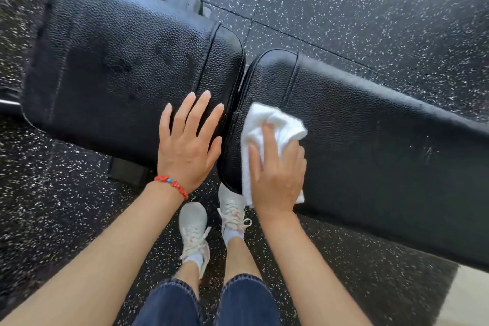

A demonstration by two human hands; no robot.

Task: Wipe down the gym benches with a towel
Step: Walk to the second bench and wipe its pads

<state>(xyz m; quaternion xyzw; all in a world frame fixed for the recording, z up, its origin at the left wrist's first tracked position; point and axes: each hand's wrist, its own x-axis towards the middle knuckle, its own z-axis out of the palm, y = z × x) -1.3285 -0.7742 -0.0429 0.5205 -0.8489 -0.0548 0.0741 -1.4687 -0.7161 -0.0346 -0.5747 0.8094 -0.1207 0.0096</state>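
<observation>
A black padded gym bench runs across the view in two parts: a seat pad on the left and a long back pad on the right, with a narrow gap between them. My left hand, with a red bracelet at the wrist, rests flat with straight fingers on the seat pad's near right corner. My right hand presses a crumpled white towel onto the near left end of the back pad. Its fingers curl into the cloth.
Black rubber floor with white flecks surrounds the bench. Parts of the bench frame show beyond the seat pad and below its near edge. My feet in white shoes stand right below the gap. A pale floor strip lies at the lower right.
</observation>
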